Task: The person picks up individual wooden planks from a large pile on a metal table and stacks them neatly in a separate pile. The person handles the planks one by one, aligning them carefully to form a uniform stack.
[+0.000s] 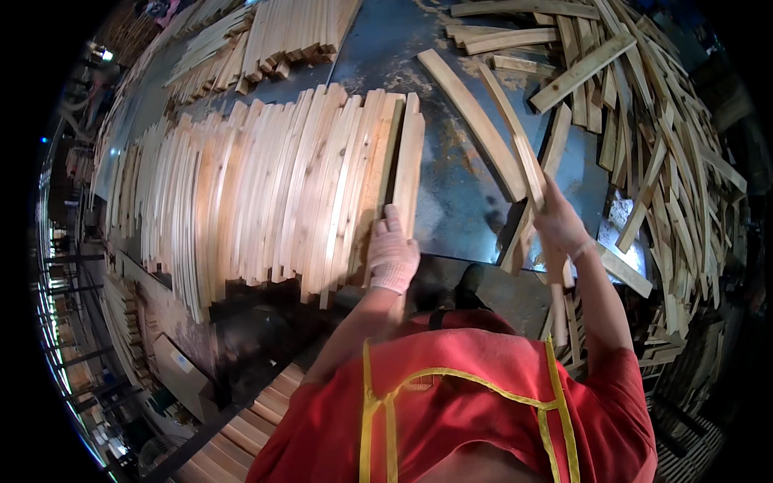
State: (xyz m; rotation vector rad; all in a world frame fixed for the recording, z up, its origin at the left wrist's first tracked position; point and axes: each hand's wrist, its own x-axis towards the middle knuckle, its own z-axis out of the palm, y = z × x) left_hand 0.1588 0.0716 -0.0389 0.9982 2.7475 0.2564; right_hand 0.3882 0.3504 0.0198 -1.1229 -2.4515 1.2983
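Note:
My left hand (392, 256), in a pale work glove, lies with fingers extended over the right end of a long row of wooden slats (314, 177). It touches the near part of the outermost slat (409, 157), which stands slightly apart from the row, a dark gap between them. To the right, my right hand (558, 219) is closed around a narrow wooden slat (515, 133) that points up and away from me. Beside that slat, a wider board (471, 121) rests slanted on the blue-grey metal table (451, 213). The right hand's fingertips are partly hidden.
A jumbled heap of loose slats (664, 161) covers the table's right side and hangs past its edge. More slats are stacked at the far left (290, 36). Below the table's near edge, reddish-brown boards (254, 419) lie at my left.

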